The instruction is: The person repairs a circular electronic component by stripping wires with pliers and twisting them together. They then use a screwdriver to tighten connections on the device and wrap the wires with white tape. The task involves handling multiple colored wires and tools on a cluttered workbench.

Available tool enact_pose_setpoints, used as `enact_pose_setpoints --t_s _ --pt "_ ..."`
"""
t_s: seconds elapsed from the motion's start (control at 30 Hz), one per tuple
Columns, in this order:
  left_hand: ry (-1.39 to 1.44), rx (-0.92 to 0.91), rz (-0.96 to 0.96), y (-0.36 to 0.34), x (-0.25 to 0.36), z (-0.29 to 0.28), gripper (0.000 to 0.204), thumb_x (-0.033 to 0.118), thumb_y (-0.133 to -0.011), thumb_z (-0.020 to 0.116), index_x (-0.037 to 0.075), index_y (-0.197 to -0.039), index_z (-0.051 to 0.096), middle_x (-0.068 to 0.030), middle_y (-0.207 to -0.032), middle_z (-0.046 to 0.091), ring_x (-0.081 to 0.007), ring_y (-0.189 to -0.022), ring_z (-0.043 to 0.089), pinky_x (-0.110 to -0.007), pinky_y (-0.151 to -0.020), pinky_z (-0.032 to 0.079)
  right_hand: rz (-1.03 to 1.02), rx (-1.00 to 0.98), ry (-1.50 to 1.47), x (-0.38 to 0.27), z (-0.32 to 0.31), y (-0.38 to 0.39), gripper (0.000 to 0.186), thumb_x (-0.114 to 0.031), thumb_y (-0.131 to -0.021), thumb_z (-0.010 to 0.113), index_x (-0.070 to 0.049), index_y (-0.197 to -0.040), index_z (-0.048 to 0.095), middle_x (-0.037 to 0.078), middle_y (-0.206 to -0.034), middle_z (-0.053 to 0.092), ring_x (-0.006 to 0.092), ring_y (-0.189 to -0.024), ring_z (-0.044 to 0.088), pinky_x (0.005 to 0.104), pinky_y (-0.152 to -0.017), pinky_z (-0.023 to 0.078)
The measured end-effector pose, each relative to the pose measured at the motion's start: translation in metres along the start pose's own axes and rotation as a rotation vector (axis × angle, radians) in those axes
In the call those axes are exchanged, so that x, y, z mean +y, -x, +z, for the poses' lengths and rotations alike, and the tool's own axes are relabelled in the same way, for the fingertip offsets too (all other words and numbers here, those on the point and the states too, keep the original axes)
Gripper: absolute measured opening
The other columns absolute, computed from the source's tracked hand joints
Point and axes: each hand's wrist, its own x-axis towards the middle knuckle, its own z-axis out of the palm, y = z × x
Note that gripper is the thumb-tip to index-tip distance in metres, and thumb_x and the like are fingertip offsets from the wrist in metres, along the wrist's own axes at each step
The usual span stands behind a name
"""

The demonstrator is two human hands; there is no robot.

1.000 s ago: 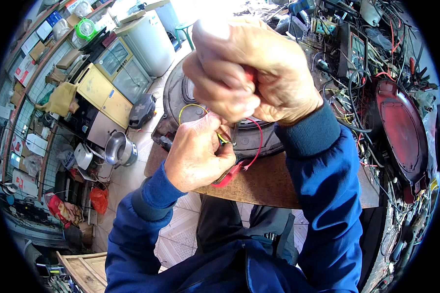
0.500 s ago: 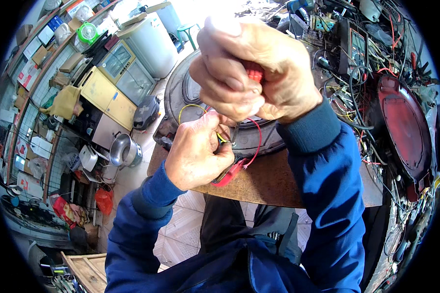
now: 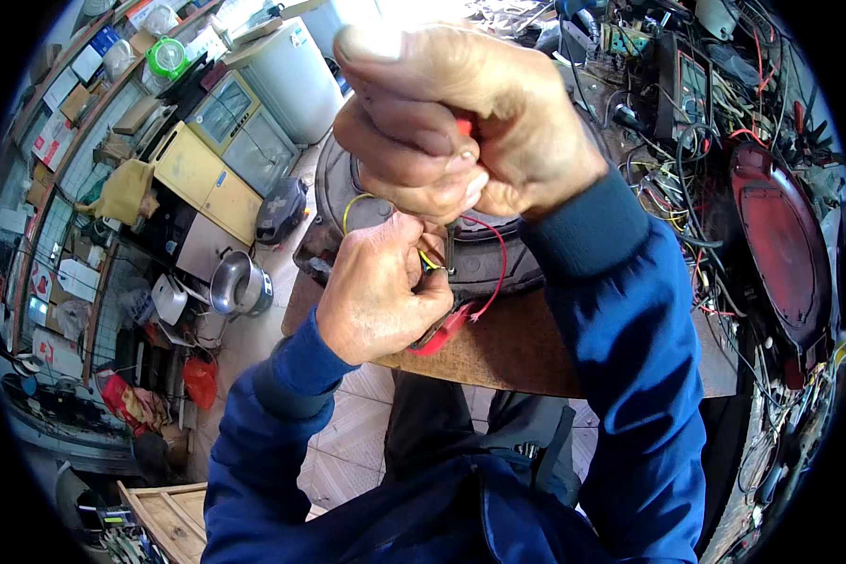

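Right hand point(image 3: 470, 122) raised close to the camera, fingers clenched round a red-handled tool point(image 3: 462, 125), tip pointing down toward the work so it meets the wires from above. Left hand point(image 3: 381, 287) below it, fingers pinched on a yellow wire point(image 3: 355, 201) and steadying a red wire point(image 3: 493, 258) near a red clip point(image 3: 439, 331), likely held taut so the tool can bite. Both hover over a round dark metal unit point(image 3: 334, 193) lying on the brown wooden bench point(image 3: 526, 348), near edge. Right: red oval tray point(image 3: 780, 244), tangled cables point(image 3: 700, 164). Left, on the floor: yellow cabinet point(image 3: 193, 174), white drum point(image 3: 291, 80), metal pot point(image 3: 238, 284), cluttered shelves.
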Motion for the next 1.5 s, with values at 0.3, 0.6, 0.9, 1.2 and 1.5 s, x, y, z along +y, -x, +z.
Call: enact_pose_setpoints --t_s 0.3,0.6,0.9,1.2,1.5 --pt "0.075 0.035 0.102 0.001 -0.007 0.000 0.033 -0.001 -0.076 0.068 0.001 -0.108 0.063 -0.0165 -0.078 0.068 -0.0265 -0.068 0.072 -0.037 -0.067 0.056 -0.543 0.947 1.096 0.031 0.038 -0.015 0.034 -0.021 -0.101 0.059 0.005 -0.079 0.061 0.024 -0.069 0.058 0.0412 -0.067 0.061 0.0455 -0.061 0.049" --pt "0.014 0.020 0.080 0.004 -0.008 -0.001 0.034 -0.001 -0.075 0.069 0.002 -0.108 0.062 -0.0152 -0.079 0.069 -0.0309 -0.067 0.070 -0.040 -0.067 0.056 -0.502 0.612 0.517 0.038 0.013 -0.005 0.035 -0.024 -0.102 0.060 -0.001 -0.076 0.060 0.009 -0.059 0.058 0.0218 -0.048 0.053 0.0315 -0.047 0.040" --pt "0.048 0.059 0.034 -0.002 -0.007 0.002 0.020 -0.002 -0.076 0.074 0.000 -0.094 0.066 -0.0035 -0.051 0.043 -0.0049 -0.049 0.040 -0.028 -0.048 0.035 -0.131 0.279 0.199 0.014 0.002 -0.001 0.044 -0.034 -0.105 0.059 -0.007 -0.070 0.054 -0.002 -0.060 0.046 0.0078 -0.047 0.039 0.0247 -0.043 0.031" --pt "0.035 -0.018 -0.019 0.007 -0.003 -0.004 0.042 -0.002 -0.077 0.068 0.002 -0.119 0.065 -0.0140 -0.085 0.072 -0.0241 -0.071 0.072 -0.034 -0.070 0.057 -0.381 0.612 0.941 0.013 0.030 0.007 0.036 -0.027 -0.101 0.064 0.001 -0.078 0.064 0.011 -0.063 0.060 0.0178 -0.056 0.057 0.0359 -0.052 0.043" --pt "-0.076 -0.008 -0.046 0.001 -0.010 0.002 0.029 0.009 -0.075 0.073 -0.003 -0.053 0.057 -0.0221 -0.051 0.050 -0.0389 -0.046 0.055 -0.045 -0.049 0.044 0.074 -0.062 -0.175 0.018 0.004 -0.017 0.039 -0.027 -0.099 0.066 -0.008 -0.067 0.054 -0.003 -0.056 0.042 0.0055 -0.046 0.036 0.0242 -0.041 0.023"
